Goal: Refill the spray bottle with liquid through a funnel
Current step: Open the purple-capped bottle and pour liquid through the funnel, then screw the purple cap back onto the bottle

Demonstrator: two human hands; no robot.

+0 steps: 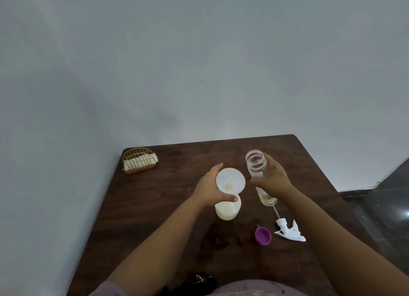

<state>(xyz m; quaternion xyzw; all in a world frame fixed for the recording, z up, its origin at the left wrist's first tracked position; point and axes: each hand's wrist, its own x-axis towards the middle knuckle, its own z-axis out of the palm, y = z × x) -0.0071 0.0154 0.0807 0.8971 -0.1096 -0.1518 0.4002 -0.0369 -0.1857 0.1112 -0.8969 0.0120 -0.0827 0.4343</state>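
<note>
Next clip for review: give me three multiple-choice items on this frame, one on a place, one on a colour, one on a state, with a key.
1. Where does the spray trigger head lie?
A. screwed on the bottle
B. on the table, right of the purple funnel
C. in the wire basket

2. What colour is the funnel?
A. purple
B. green
C. orange

3. How is the clear spray bottle?
A. capped, lying flat
B. open-necked, held in the right hand
C. standing untouched

Key: 1 B, the trigger rests on the wood beside the funnel. 2 A, its bowl is plainly purple. 3 B, the neck is bare and the fingers wrap the body, while the left hand holds the white container.
</note>
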